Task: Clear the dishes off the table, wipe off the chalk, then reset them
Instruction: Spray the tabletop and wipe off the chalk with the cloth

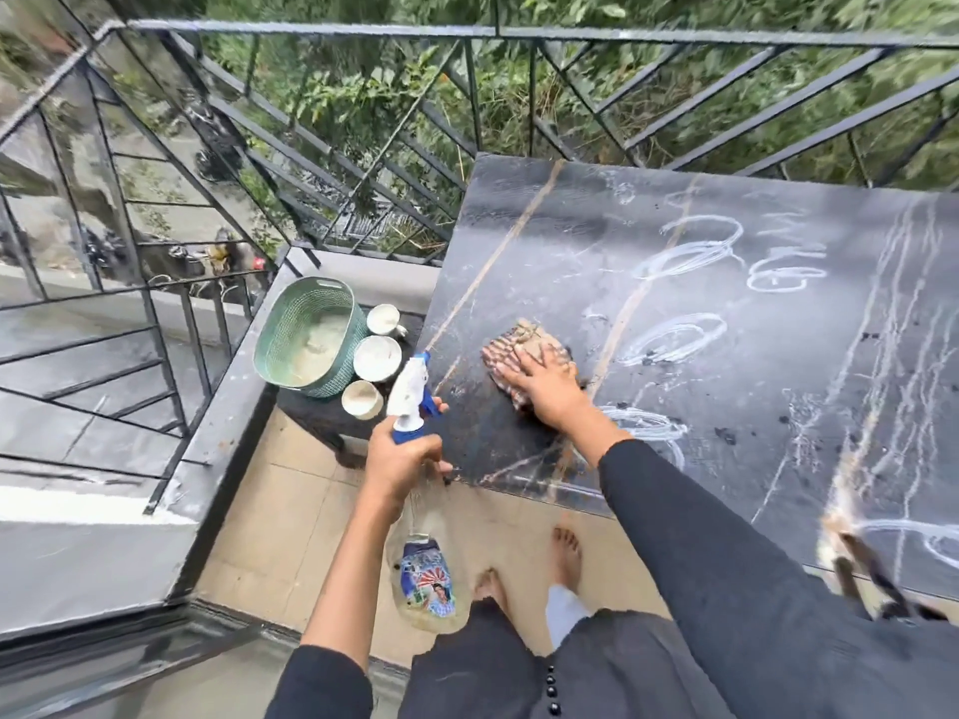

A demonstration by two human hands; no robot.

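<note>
A black table (545, 241) bears white chalk scribbles (690, 251) across its middle and right. My right hand (547, 384) presses flat on a striped cloth (511, 347) near the table's left front corner. My left hand (399, 456) grips the neck of a spray bottle (415, 563) with a white and blue trigger head (410, 391), held off the table's left edge above the floor. The dishes, a white cup (383, 319), a white bowl (377, 358) and a small cup (361, 399), sit on a low dark stool (316, 415) left of the table.
A green woven basket (306, 339) leans on the stool beside the dishes. A black metal railing (363, 121) runs behind and to the left, with a grey ledge (228, 407) under it. My bare feet (565, 552) stand on beige tiles by the table's front edge.
</note>
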